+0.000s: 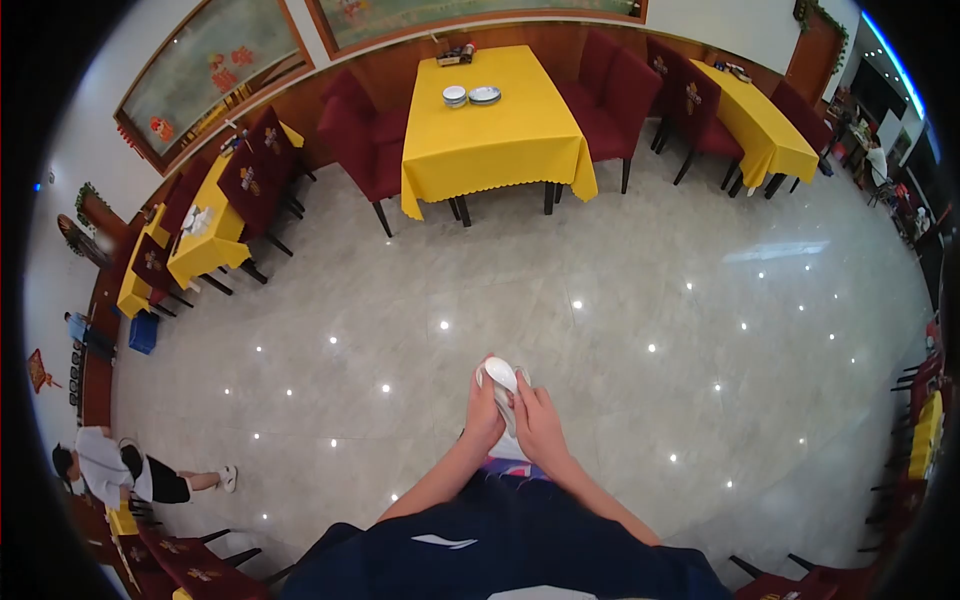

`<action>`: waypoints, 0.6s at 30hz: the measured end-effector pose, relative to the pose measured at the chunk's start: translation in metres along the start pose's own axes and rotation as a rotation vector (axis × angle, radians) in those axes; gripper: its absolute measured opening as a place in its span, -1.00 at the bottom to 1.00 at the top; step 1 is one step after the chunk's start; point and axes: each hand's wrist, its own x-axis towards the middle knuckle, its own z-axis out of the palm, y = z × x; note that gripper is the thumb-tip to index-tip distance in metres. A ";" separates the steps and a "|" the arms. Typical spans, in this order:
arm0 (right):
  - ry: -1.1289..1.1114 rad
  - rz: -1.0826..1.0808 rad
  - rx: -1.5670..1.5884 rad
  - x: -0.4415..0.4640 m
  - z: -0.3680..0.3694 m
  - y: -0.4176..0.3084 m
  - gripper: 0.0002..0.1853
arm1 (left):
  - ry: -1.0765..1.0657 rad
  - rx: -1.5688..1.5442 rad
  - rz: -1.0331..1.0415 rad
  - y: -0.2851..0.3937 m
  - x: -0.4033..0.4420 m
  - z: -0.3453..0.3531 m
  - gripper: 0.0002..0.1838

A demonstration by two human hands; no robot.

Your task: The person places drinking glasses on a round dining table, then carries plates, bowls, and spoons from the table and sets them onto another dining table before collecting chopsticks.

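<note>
Both my hands are held together in front of my body, above the tiled floor. A white soup spoon [501, 374] shows between them, its rounded bowl toward the top and its handle running down to the right. My right hand [541, 424] is closed, with thumb and fingers on the spoon's handle side. My left hand [484, 416] curls closed around the left side of the spoon. More white material, perhaps a cloth or a dish, shows around the spoon and below it between my hands; I cannot tell its kind.
Ahead stands a table with a yellow tablecloth [490, 150], bearing stacked dishes [456, 96] and plates [485, 95], flanked by dark red chairs [362, 150]. More tables line both sides. A person [130, 468] is at the lower left. A blue crate [143, 333] sits on the left floor.
</note>
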 end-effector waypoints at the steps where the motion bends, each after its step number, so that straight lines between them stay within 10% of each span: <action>1: -0.003 0.004 -0.012 0.024 0.005 0.004 -0.54 | -0.001 -0.011 -0.006 0.004 0.030 -0.001 -0.60; 18: -0.027 -0.129 -0.235 0.349 -0.011 0.042 -0.53 | 0.023 -0.140 0.081 0.107 0.322 0.113 -0.57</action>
